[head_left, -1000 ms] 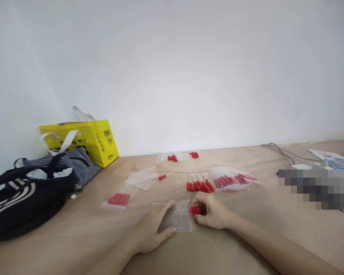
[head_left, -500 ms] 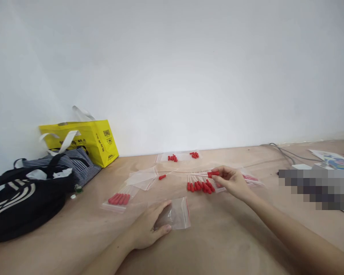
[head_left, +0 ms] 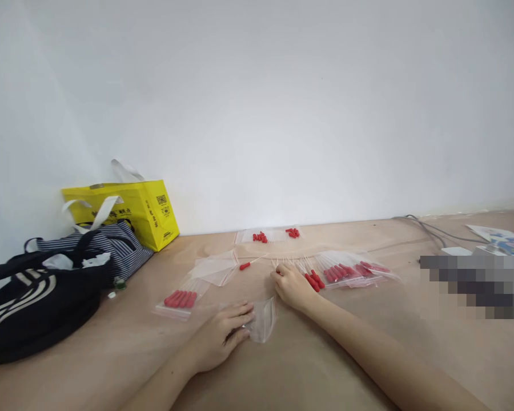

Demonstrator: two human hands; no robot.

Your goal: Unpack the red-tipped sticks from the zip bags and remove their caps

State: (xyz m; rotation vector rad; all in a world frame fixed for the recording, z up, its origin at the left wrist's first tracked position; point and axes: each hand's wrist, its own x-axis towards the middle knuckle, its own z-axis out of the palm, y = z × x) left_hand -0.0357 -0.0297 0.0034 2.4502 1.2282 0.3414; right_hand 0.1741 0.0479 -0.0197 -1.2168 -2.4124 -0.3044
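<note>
The row of loose red-bulbed droppers (head_left: 315,281) lay on the tabletop (head_left: 248,394), just ahead of the person, with the bulbs toward the body and the thin pale stems pointing away toward the wall (head_left: 257,114). The right hand (head_left: 290,286) was the nearer of the two hands, lying over the left part of this row with its fingers bent and the tips down among the droppers; it hid what was beneath, so I could not tell whether it pinched one. The left hand (head_left: 227,337) was laid nearly flat on a small clear bag (head_left: 264,321), fingers stretched out, thumb near its edge. That bag lay closer to the body than the row and to its left, its uncovered end toward the right forearm. One stray dropper (head_left: 245,266) lay slantwise beyond the two hands. Filled bags (head_left: 364,258) sat close against the row's right end, crowding that side. To the left were flat clear bags (head_left: 214,269) and a bag of bulbs (head_left: 171,311); farther left, well apart, stood a yellow bag (head_left: 156,214), a striped bag (head_left: 126,245) and a black bag (head_left: 38,308).
</note>
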